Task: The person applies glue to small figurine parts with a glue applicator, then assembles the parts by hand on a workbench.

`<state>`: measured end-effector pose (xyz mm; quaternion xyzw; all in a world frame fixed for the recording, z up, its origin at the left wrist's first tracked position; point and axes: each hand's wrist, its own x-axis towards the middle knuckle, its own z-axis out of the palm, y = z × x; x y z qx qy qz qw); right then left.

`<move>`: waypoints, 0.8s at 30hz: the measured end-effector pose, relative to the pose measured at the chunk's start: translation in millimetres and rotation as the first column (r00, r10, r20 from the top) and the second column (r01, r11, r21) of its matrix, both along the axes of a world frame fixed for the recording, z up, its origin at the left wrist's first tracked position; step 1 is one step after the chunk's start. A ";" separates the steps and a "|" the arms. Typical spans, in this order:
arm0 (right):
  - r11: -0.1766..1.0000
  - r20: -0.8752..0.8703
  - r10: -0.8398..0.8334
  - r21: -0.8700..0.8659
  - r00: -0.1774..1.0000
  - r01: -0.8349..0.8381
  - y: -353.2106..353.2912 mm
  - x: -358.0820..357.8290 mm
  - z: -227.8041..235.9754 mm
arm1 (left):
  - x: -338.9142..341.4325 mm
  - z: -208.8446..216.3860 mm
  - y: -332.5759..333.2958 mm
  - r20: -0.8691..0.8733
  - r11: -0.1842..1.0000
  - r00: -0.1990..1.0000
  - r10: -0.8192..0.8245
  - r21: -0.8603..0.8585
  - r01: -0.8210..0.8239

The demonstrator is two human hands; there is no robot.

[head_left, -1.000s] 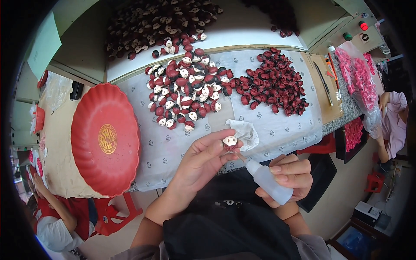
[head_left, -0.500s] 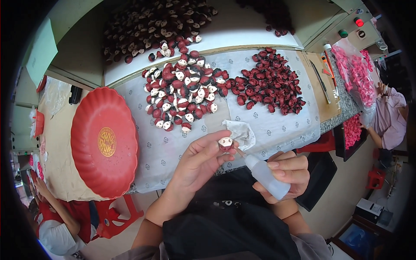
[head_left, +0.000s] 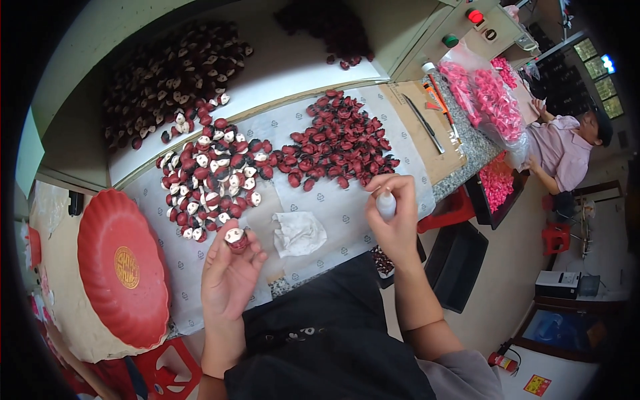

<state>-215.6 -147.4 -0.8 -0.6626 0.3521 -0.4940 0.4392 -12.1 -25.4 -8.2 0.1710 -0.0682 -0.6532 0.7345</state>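
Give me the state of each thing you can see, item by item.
Left hand: closed on small piece.
Small piece: held, pale side up.
Right hand: closed around bottle.
Bottle: held, partly hidden by fingers.
White wipe: crumpled.
Red bowl: open side up.
Plastic bag: holding pink pieces.
Red light: appears lit.
Dark red pile: loosely heaped.

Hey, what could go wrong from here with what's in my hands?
The small red-and-white piece in your left hand could slip and get lost among the similar pieces nearby. The pale bottle in your right hand appears close to the dark red pile, so an accidental squeeze might drip onto it.
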 end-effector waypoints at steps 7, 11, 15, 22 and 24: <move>0.929 -0.505 -0.312 -0.339 0.804 0.148 -5.8 27.4 -5.9 | 4.4 -1.4 3.0 0.020 0.998 0.999 0.050 0.028 -0.050; 0.953 -0.490 -0.240 -0.284 0.838 0.107 -5.3 25.8 -1.9 | 3.3 0.1 2.5 0.010 0.998 0.999 0.051 0.023 -0.051; 0.983 -0.141 0.156 0.116 0.978 -0.140 15.9 29.7 13.9 | -2.0 1.6 -3.3 0.004 0.998 0.998 0.055 0.030 -0.055; 0.874 0.077 0.455 0.154 0.887 -0.461 71.8 82.4 8.0 | -13.9 14.7 -19.7 0.049 0.994 0.994 0.102 0.031 -0.104; 0.957 -0.081 0.274 -0.078 0.958 -0.280 77.6 84.5 6.0 | -12.3 11.3 -17.5 0.000 0.995 0.995 0.098 -0.002 -0.098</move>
